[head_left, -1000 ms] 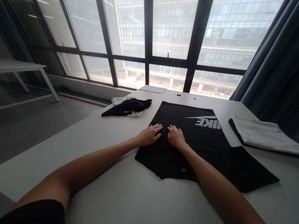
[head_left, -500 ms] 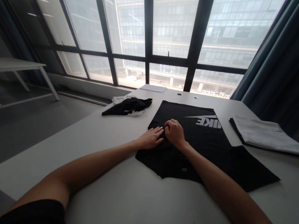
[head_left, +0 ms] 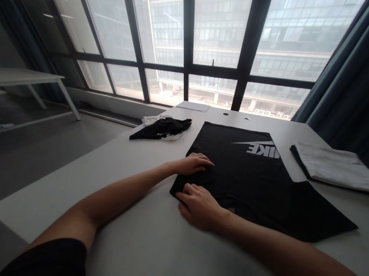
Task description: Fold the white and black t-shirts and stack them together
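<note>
A black T-shirt (head_left: 247,180) lies spread on the table, its white NIKE print upside down towards the far end and one sleeve pointing right. My left hand (head_left: 195,164) rests on the shirt near its left edge, fingers stretched out and pointing right. Closer to me, my right hand (head_left: 200,207) is at the shirt's near left corner. Its fingers are curled over the edge with the thumb below, and the cloth between them is mostly hidden.
A crumpled black and white garment (head_left: 163,128) lies at the table's left. Folded pale cloth (head_left: 344,168) with a dark layer beneath sits on the right. Papers (head_left: 193,106) lie at the far edge of the white table (head_left: 140,243). Another table (head_left: 22,77) stands further left.
My right hand has moved from beside my left hand towards me, to the shirt's near left corner. My left hand has shifted slightly onto the shirt. The view has turned a little left.
</note>
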Demonstrator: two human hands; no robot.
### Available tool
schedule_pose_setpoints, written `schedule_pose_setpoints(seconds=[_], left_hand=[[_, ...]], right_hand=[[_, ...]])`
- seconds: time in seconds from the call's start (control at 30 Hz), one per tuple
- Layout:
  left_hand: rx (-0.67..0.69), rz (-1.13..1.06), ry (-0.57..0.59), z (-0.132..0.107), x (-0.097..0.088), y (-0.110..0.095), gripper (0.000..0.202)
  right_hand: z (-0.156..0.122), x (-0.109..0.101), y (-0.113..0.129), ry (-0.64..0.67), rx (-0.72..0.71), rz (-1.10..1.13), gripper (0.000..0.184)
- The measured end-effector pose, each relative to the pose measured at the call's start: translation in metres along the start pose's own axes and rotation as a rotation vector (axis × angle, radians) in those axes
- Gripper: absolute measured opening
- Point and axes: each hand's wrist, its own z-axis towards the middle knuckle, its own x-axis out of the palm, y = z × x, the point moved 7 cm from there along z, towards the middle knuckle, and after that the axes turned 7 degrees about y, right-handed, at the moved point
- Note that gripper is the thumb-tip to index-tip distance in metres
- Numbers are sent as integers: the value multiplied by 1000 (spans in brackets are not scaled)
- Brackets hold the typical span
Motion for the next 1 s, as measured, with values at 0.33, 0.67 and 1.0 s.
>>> schedule_pose_setpoints(seconds=[0.33,0.67,1.0], left_hand=[[40,-29,282,40,1,11,23],[114,-45,284,45,4,6,8],[74,-39,136,34,6,1,18]], right_hand=[[2,3,-4,22,31,27,33],[0,2,-4,10,45,18,33],[1,1,-3,7,35,15,30]])
